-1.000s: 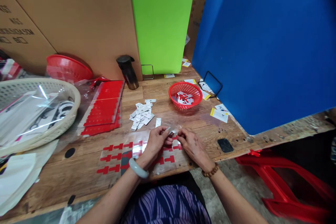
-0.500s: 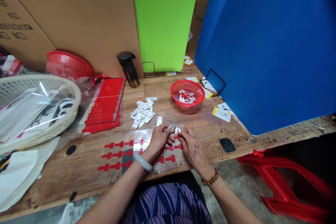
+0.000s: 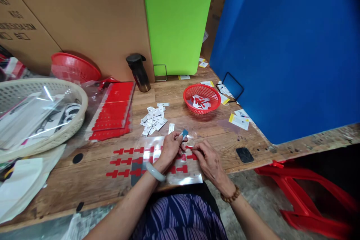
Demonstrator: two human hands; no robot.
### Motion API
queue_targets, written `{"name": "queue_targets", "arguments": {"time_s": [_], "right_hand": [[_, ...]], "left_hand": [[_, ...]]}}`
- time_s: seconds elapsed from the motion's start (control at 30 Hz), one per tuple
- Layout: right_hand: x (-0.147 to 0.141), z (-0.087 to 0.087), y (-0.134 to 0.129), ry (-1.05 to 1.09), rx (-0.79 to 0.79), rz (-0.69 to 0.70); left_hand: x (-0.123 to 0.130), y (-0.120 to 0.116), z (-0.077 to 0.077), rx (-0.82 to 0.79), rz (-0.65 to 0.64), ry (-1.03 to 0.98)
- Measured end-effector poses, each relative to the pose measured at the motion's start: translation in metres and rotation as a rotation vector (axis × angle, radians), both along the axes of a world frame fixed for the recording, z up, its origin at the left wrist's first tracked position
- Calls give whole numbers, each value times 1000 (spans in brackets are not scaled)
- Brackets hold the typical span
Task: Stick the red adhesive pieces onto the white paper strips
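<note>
My left hand [image 3: 171,149] is closed, pinching a small grey-blue card [image 3: 184,133] that sticks up past the thumb. Close beside it, my right hand [image 3: 208,162] has its thumb and fingertips together on the end of a red T-shaped sticker [image 3: 189,147] with a pale edge. Under both hands lies a clear plastic sheet [image 3: 194,180] bearing rows of red T-shaped stickers [image 3: 128,150]. My left hand and forearm hide part of these rows. Just beyond the left hand are a single white label [image 3: 171,128] and a loose pile of small white labels [image 3: 153,120].
A red basket [image 3: 187,103] holds red and white pieces. To the left are stacked red sheets [image 3: 112,107], a black bottle [image 3: 139,73] and a cream basket [image 3: 80,120]. Green [image 3: 177,22] and blue [image 3: 281,56] boards stand behind. A black pad [image 3: 244,155] lies rightward.
The card in my left hand has turned and now shows a grey-blue face. My right fingertips have drawn slightly right, and the red sticker at them shows more.
</note>
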State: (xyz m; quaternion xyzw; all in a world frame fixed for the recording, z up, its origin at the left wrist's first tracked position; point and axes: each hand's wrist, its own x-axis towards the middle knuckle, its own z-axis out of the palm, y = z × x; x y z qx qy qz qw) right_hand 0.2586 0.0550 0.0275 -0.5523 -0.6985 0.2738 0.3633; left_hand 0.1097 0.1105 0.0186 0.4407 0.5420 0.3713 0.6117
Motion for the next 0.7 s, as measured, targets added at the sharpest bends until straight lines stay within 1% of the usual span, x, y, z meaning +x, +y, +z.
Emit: {"name": "queue_targets", "arguments": {"time_s": [0.17, 0.3, 0.4, 0.5, 0.57, 0.7], "right_hand": [[8, 3, -3, 87, -23, 48], [19, 7, -8, 192, -79, 15], [23, 14, -12, 324, -148, -36], [20, 25, -14, 441, -207, -119], [16, 31, -13, 453, -229, -140], [4, 40, -10, 364, -239, -73]], "left_hand": [[0, -1, 3, -12, 25, -32], [0, 0, 6, -48, 46, -92], [-3, -1, 10, -84, 54, -173], [-9, -7, 18, -137, 47, -255], [-16, -14, 25, -173, 30, -289], [-32, -34, 42, -314, 48, -386]]}}
